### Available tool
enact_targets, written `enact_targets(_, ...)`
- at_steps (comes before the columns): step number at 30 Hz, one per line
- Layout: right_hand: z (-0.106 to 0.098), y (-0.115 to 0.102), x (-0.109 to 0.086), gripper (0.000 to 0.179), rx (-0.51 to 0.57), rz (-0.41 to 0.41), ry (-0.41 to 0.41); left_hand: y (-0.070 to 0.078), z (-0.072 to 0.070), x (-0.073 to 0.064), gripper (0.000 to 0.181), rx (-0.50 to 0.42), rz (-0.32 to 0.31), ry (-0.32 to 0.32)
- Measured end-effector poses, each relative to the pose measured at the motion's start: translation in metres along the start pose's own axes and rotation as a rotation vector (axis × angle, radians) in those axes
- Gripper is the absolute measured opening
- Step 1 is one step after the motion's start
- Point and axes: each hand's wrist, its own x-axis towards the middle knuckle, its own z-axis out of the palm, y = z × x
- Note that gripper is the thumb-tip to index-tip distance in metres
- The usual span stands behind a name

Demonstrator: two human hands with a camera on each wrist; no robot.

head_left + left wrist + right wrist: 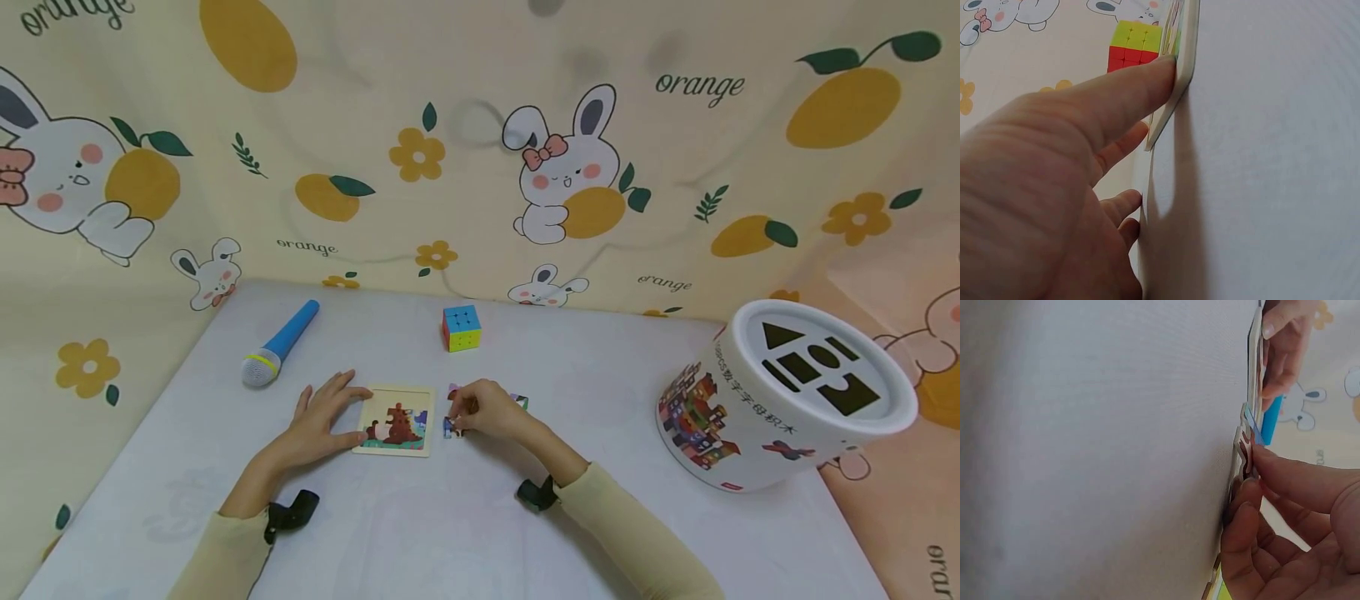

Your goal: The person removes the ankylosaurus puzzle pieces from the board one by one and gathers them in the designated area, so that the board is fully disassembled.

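Note:
A shallow wooden puzzle board lies on the table with a brown animal picture partly laid in its lower part. At its left edge my left hand rests with thumb and forefinger touching the frame, fingers spread and fairly straight. To the right of the board, my right hand pinches a small jigsaw piece between thumb and fingers, low over the table. Other puzzle pieces lie around and partly beneath that hand, which hides most of them.
Behind the board stands a puzzle cube. A blue toy microphone lies at the back left. On the right is a large white bucket with shaped holes in its lid. A printed cloth hangs behind the white table.

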Motion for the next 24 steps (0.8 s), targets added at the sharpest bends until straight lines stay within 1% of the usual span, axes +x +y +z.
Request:
enact_targets(8,0.0,0.0,-0.001,0.009,-0.039,0.011,0.025,0.001,0.0,0.001,0.059,-0.004,0.011,0.003)
enact_targets(15,0.002,-0.009,-0.001,0.015,-0.11,0.018,0.048,0.001,0.0,0.001,0.059,0.006,0.006,0.003)
enact_targets(19,0.004,-0.02,0.006,0.016,-0.082,0.006,0.031,0.0,0.0,0.001,0.059,0.006,0.003,0.002)
enact_targets(24,0.012,-0.036,0.021,0.034,-0.015,-0.024,-0.012,-0.001,0.0,0.001,0.058,0.005,-0.004,-0.002)
